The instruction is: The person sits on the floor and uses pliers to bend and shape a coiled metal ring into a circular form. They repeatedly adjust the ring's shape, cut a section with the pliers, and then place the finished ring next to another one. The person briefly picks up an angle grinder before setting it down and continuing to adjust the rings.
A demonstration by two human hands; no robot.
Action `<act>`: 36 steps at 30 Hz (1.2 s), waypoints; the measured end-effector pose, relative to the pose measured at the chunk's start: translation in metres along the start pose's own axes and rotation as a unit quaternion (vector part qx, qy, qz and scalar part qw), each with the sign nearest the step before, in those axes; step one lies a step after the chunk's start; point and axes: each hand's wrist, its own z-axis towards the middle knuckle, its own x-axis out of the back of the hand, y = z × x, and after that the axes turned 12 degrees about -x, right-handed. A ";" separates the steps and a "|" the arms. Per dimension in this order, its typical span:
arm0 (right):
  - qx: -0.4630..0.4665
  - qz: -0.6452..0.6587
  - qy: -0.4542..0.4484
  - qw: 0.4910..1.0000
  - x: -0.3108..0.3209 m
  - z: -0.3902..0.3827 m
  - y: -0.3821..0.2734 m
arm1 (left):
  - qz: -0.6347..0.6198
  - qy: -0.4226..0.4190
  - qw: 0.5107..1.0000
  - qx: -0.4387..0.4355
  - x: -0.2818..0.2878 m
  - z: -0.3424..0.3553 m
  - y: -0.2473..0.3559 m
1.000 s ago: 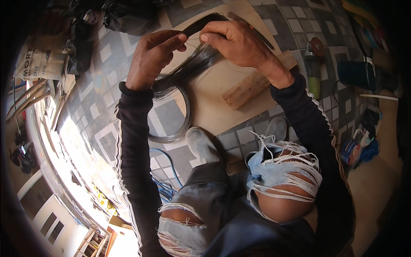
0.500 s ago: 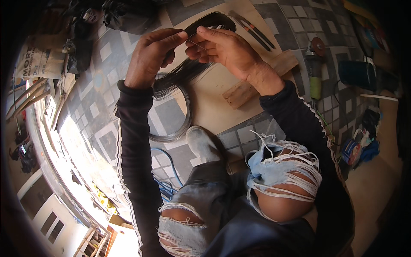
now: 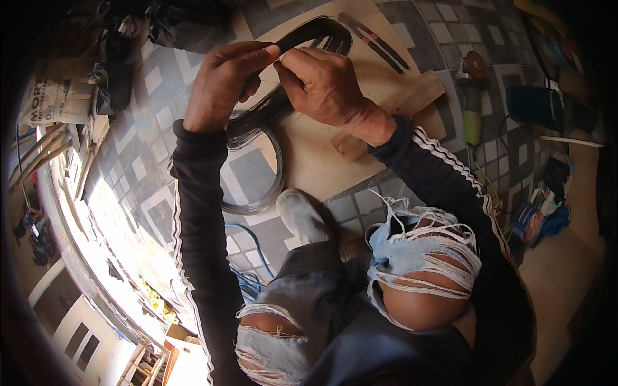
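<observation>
Tiled floor (image 3: 161, 119), wire bundle (image 3: 273, 108) beneath both hands (image 3: 222, 80) (image 3: 325, 83)

A grinder (image 3: 472, 125) lies on the tiled floor (image 3: 153, 80)

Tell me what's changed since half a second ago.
The right hand swung left, closer to the left hand, and rolled over: its palm showed, now its back does. What its fingertips hold is hidden. The left hand, wire bundle, wooden block and grinder stayed about put.
</observation>
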 end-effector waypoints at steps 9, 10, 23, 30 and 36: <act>-0.384 0.580 -0.373 0.614 0.022 0.014 0.023 | 0.015 -0.008 1.000 0.007 0.001 0.001 0.003; -0.390 0.581 -0.389 0.599 0.019 0.017 0.025 | 0.015 -0.013 1.000 0.007 0.001 0.001 0.003; -0.207 0.210 -0.160 0.942 0.019 0.001 -0.005 | 0.089 0.074 0.993 0.002 -0.005 0.007 0.003; -0.402 0.324 -0.316 0.796 0.027 0.022 0.000 | 0.058 0.046 0.997 -0.005 0.000 0.007 0.001; -0.135 0.146 -0.029 0.980 0.049 0.010 0.060 | 0.067 0.064 0.996 0.015 0.002 0.002 0.000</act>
